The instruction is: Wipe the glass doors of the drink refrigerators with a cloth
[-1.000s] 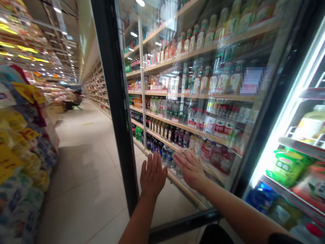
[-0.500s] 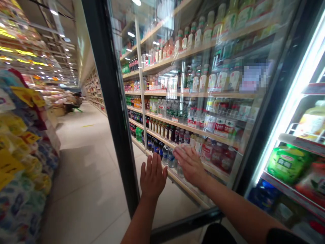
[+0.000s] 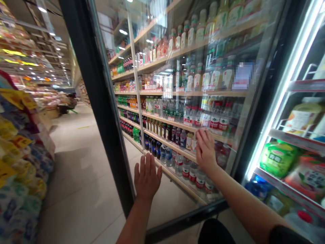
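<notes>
A glass cooler door with a black frame [image 3: 101, 101] stands swung open in front of me. My left hand [image 3: 147, 176] lies flat at the lower left of the pane, fingers stretched up, with nothing in it. Further right and a little higher, my right hand [image 3: 206, 151] is also at the glass, its fingers extended and slightly bent. No object shows in it, though its palm is hidden. Bottled drinks on wooden shelves [image 3: 175, 145] show through the pane behind both hands.
At right, a lit cooler holds a green pack [image 3: 276, 159], a red pack [image 3: 308, 174] and bottles on racks. Stacked yellow and blue packages [image 3: 22, 149] line the left side. A tiled aisle floor [image 3: 73, 162] runs back between, with a seated person [image 3: 68, 102] far off.
My right hand has moved right and up across the glass, uncovering bottles on the low shelf. My left hand stays at the pane. The view has shifted slightly to the right.
</notes>
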